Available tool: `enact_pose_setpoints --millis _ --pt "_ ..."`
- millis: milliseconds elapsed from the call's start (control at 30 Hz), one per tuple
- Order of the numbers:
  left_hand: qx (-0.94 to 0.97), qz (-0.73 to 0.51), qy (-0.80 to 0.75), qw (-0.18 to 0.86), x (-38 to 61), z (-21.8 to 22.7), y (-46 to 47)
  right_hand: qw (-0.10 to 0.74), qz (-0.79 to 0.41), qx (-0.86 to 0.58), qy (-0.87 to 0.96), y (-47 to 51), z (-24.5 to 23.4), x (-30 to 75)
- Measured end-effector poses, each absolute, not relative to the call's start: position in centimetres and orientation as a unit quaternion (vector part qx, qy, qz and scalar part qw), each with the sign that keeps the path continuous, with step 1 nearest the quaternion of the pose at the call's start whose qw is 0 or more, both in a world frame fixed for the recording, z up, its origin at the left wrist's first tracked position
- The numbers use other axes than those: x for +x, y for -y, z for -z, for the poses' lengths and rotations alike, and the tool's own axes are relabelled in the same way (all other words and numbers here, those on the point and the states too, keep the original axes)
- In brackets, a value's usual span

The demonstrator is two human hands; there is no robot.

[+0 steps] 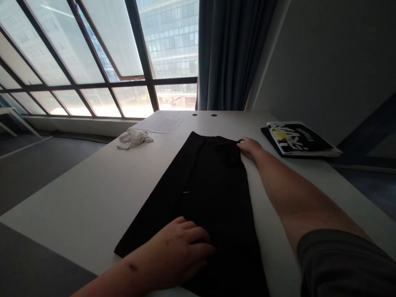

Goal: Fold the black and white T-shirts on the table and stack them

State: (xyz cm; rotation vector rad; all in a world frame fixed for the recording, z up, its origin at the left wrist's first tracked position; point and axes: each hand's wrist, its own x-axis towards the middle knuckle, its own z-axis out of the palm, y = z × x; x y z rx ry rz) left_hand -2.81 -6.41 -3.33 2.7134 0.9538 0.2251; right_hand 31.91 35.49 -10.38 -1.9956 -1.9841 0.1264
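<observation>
— How is the grip of the left hand [181,249] standing?

— Its fingers are lying apart and flat. It is pressing on the near end of the black garment [213,181] and is not closing around anything.

— And the right hand [250,147]?

— It is resting far out, with the arm stretched along the right edge of the garment. The fingertips are touching the far right corner. I cannot tell if the grip is pinching the cloth or only lying on it, because the fingers are small and dark there.

— Which way is the garment lying?

— Its long axis is running straight away from the person, from the near edge of the worktop [93,194] toward the window. It is lying flat as a long narrow strip. So the left hand is sitting at the near end and the right hand at the far end of the same axis.

— What is lying around it?

— A crumpled white cloth [134,138] is lying to the far left, well apart, with paper sheets [165,123] just behind it. A magazine [298,138] is lying to the right, near the right hand but not touching it.

— Any containers?

— None is showing. These things are all lying directly on the worktop.
</observation>
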Motion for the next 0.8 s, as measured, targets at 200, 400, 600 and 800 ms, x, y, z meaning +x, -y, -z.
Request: enact_pose_setpoints --millis 200,400,600,800 --pt "0.983 -0.044 -0.158 0.086 5.1 3.0 5.4 0.225 -0.071 -0.636 0.735 -35.3 10.7 30.6" --pt "0.987 0.003 -0.143 0.071 7.0 2.9 5.2 0.287 -0.074 -0.642 0.707 -35.6 10.8 30.9" --pt "0.988 -0.013 -0.126 0.087 5.9 2.1 5.4 0.344 -0.106 -0.652 0.667 -35.2 9.8 30.5" --pt "0.970 -0.123 -0.198 0.071 1.9 1.6 7.2 0.324 -0.102 -0.664 0.666 -35.6 7.9 29.1"
